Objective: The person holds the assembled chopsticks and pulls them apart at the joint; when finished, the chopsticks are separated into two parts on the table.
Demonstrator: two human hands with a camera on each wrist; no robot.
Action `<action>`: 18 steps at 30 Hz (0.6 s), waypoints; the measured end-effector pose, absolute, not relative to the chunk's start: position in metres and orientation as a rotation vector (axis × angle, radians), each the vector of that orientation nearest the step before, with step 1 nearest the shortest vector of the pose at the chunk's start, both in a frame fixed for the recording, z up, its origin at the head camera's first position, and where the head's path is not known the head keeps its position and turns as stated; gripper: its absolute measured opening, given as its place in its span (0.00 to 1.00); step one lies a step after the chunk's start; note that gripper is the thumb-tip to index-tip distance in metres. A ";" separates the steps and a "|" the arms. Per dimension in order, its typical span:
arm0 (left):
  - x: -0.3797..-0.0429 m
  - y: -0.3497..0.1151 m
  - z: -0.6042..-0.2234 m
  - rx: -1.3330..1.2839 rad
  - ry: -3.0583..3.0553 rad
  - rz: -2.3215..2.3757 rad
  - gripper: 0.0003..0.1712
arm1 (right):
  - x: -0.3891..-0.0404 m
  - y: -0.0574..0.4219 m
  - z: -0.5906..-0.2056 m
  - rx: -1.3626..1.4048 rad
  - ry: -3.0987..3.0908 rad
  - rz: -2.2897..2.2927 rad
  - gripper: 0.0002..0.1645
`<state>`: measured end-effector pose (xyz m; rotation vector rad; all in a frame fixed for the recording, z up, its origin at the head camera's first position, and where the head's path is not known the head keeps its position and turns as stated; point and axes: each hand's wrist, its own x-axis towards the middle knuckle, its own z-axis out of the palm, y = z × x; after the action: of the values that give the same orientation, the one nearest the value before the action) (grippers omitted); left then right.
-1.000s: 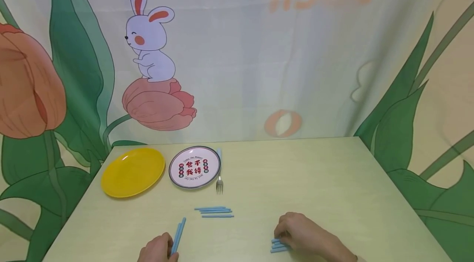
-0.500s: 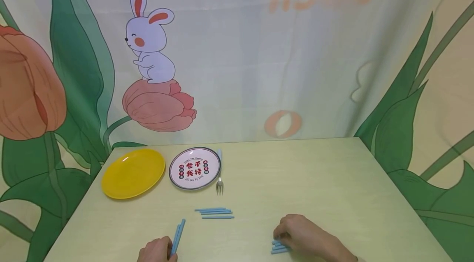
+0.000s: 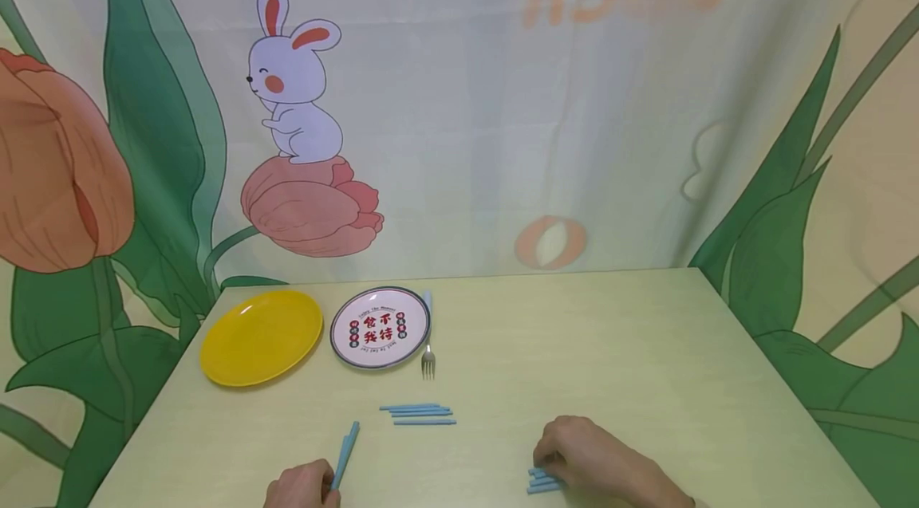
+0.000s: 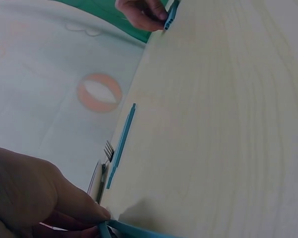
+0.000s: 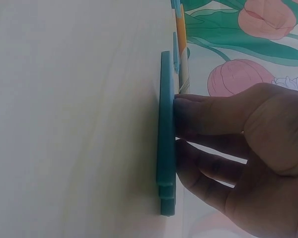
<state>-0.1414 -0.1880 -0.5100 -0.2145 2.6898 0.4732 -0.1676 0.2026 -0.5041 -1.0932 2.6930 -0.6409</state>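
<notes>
My left hand grips a few slim blue sticks at the front left, and they slant up and to the right. The left wrist view has its thumb and fingers pinching these sticks at the bottom edge. My right hand, fingers bent, holds a small bundle of blue sticks lying side by side low over the table at the front right. Seen from the right wrist, thumb and fingertips are right against the bundle. Between the hands lies another group of several blue sticks.
At the back left of the table are a yellow plate and a white plate with printed characters. A fork lies against the white plate's right side. Behind the table hangs a printed cloth.
The sticks in my left hand have turned slightly and stand closer together. My right hand stays at its bundle. The head view has shifted a little.
</notes>
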 end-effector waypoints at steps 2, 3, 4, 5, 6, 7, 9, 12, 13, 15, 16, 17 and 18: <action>-0.142 -0.189 -0.509 -0.220 2.688 0.492 0.05 | -0.168 0.202 -0.503 -1.091 2.695 -0.636 0.05; -0.142 -0.189 -0.509 -0.226 2.693 0.502 0.05 | -0.168 0.202 -0.503 -1.089 2.696 -0.633 0.05; -0.142 -0.189 -0.509 -0.232 2.694 0.512 0.04 | -0.168 0.202 -0.503 -1.089 2.697 -0.631 0.05; -0.142 -0.189 -0.508 -0.238 2.697 0.521 0.04 | -0.168 0.202 -0.503 -1.086 2.696 -0.631 0.05; -0.142 -0.189 -0.508 -0.245 2.700 0.529 0.04 | -0.168 0.202 -0.503 -1.087 2.696 -0.629 0.05; -0.142 -0.188 -0.507 -0.248 2.706 0.536 0.04 | -0.168 0.202 -0.502 -1.087 2.696 -0.626 0.05; -0.141 -0.187 -0.506 -0.248 2.720 0.545 0.04 | -0.168 0.202 -0.502 -1.086 2.695 -0.617 0.05; -0.141 -0.186 -0.506 -0.242 2.734 0.547 0.04 | -0.168 0.203 -0.501 -1.088 2.698 -0.605 0.05; -0.141 -0.185 -0.506 -0.241 2.735 0.545 0.05 | -0.168 0.203 -0.501 -1.090 2.701 -0.604 0.05; -0.141 -0.184 -0.506 -0.243 2.742 0.541 0.05 | -0.167 0.203 -0.501 -1.094 2.709 -0.612 0.05; -0.141 -0.184 -0.506 -0.245 2.745 0.536 0.05 | -0.167 0.203 -0.501 -1.097 2.713 -0.615 0.05; -0.142 -0.183 -0.505 -0.248 2.747 0.534 0.05 | -0.167 0.203 -0.501 -1.097 2.716 -0.621 0.04; -0.142 -0.183 -0.505 -0.245 2.749 0.532 0.05 | -0.167 0.203 -0.500 -1.096 2.718 -0.626 0.04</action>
<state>-0.1420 -0.1829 -0.5054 -0.2445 2.7486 0.5323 -0.1671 0.2030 -0.5004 -1.0963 2.7183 -0.6265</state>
